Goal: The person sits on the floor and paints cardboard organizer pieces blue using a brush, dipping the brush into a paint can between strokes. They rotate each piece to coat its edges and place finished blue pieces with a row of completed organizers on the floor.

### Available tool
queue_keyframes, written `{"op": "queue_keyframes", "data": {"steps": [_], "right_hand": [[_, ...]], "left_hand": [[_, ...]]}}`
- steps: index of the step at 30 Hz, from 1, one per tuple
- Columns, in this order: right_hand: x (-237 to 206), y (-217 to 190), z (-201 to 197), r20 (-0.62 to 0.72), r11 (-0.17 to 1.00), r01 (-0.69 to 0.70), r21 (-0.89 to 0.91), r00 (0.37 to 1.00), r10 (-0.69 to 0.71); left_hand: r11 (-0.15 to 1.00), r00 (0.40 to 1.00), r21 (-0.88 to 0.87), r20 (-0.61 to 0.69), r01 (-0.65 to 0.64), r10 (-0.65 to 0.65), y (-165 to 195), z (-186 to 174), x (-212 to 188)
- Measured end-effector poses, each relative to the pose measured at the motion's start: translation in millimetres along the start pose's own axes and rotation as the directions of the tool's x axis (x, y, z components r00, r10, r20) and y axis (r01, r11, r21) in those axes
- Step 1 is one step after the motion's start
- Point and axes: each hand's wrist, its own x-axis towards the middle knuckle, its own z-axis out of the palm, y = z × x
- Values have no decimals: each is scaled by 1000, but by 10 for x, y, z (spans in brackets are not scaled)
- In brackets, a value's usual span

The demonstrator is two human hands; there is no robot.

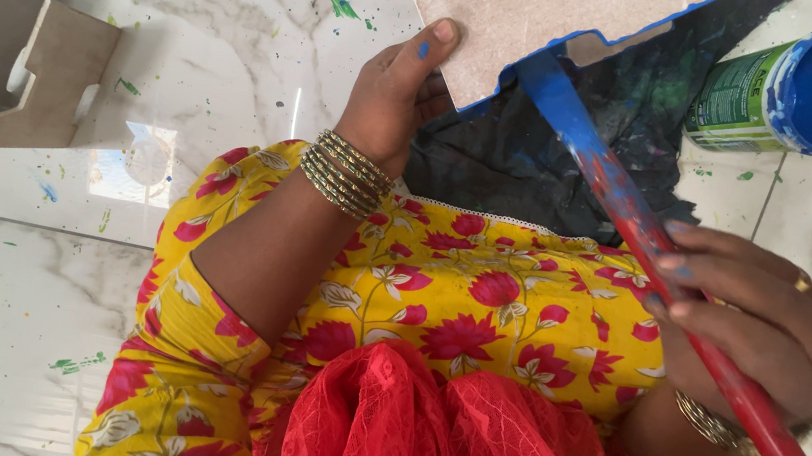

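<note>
Gripping the long red handle of a paintbrush (690,298), the right hand (753,325) has its fingers wrapped firmly around the shaft, and beyond the fingertips the blue-smeared upper part runs up to the edge of a flat wooden board (528,20). The bristles themselves are hard to make out; they seem to lie against the board's blue-painted rim. The left hand (395,96) clasps the near corner of that board, thumb pressed on its pale top face, fingers curled underneath, with a dab of blue on the thumb. Under the board, between the two hands, lies a dark, paint-stained cloth (552,173). Just past the right hand's knuckles, a can of blue paint (803,89) lies on its side on the marble floor (44,321), apart from the brush. Well away from the left hand stands a small unpainted wooden cut-out piece (22,57).
</note>
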Motion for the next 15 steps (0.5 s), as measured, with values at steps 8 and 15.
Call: {"op": "queue_keyframes", "data": {"steps": [8, 15], "right_hand": [[-222, 133, -199, -68, 999, 20, -27, 997, -22], [-112, 479, 188, -128, 988, 121, -99, 983, -133]], "left_hand": [[1000, 1000, -9, -13, 12, -12, -3, -2, 4], [1000, 1000, 17, 21, -17, 17, 26, 30, -34]]}}
